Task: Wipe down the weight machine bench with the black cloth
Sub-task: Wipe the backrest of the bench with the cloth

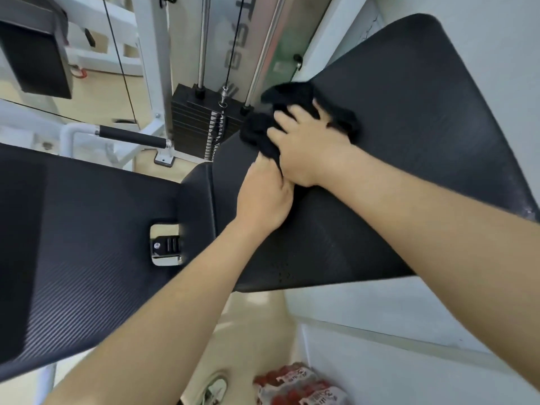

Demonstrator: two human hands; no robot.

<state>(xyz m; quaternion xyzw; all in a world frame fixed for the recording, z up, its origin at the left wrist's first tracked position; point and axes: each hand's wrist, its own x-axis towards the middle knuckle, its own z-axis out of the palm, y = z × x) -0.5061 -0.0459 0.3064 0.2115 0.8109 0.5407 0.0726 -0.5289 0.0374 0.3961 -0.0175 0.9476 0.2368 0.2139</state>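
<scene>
The black cloth [295, 97] lies bunched on the far left edge of the bench's black back pad [423, 118]. My right hand [309, 147] presses flat on top of the cloth with fingers spread. My left hand [264, 197] sits just below it, its fingers pinching the cloth's lower end against the pad. The ribbed black seat pad [87, 244] lies at the lower left, joined to the back pad by a hinge with a metal bracket [166, 245].
A black weight stack [201, 124] with chrome guide rods and a cable stands just behind the cloth. A foam-covered handle [133, 137] juts out at left. White wall is at right. A red-and-white package [295, 385] lies on the floor below.
</scene>
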